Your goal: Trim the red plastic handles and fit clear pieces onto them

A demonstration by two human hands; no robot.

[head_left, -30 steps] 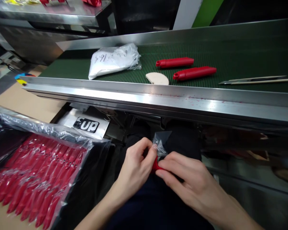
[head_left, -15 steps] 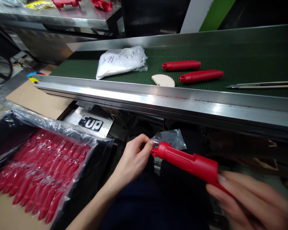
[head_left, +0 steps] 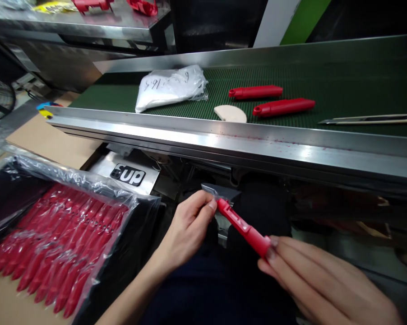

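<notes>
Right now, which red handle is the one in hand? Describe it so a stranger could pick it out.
Start at the steel-edged green conveyor belt and drop below its front rail. There the right hand holds a red handle, its tip at a clear sleeve pinched by the left hand. It alone is held.

Steel-edged green conveyor [head_left: 342,85], perhaps factory.

One camera sits on the person's head, looking forward and down, close to the hands and the belt [head_left: 342,85] beyond.
</notes>
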